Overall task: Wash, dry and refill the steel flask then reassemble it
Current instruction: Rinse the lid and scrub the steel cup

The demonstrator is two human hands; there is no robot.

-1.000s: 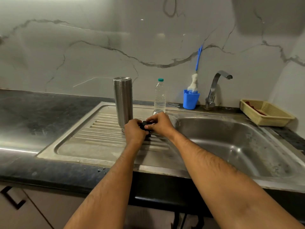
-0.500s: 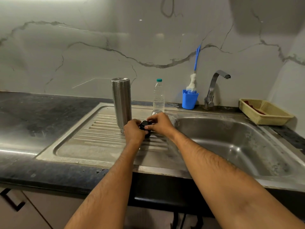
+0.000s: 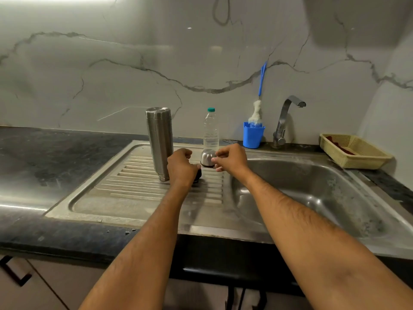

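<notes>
1. Steel flask [image 3: 160,143]: stands inverted, mouth down, on the ribbed drainboard [image 3: 134,175]; long axis upright; just left of the left hand.
2. Left hand [image 3: 181,167]: fingers curled round a small black stopper [image 3: 198,174], low against the drainboard.
3. Right hand [image 3: 230,158]: fingers loosely curled, holding nothing, fingertips just beside the steel cap.
4. Steel cap [image 3: 207,158]: dome up, between the two hands, in front of the plastic water bottle [image 3: 210,130].
5. Judgement: the left hand is nearer the flask; the flask wants turning upright before refilling.
</notes>
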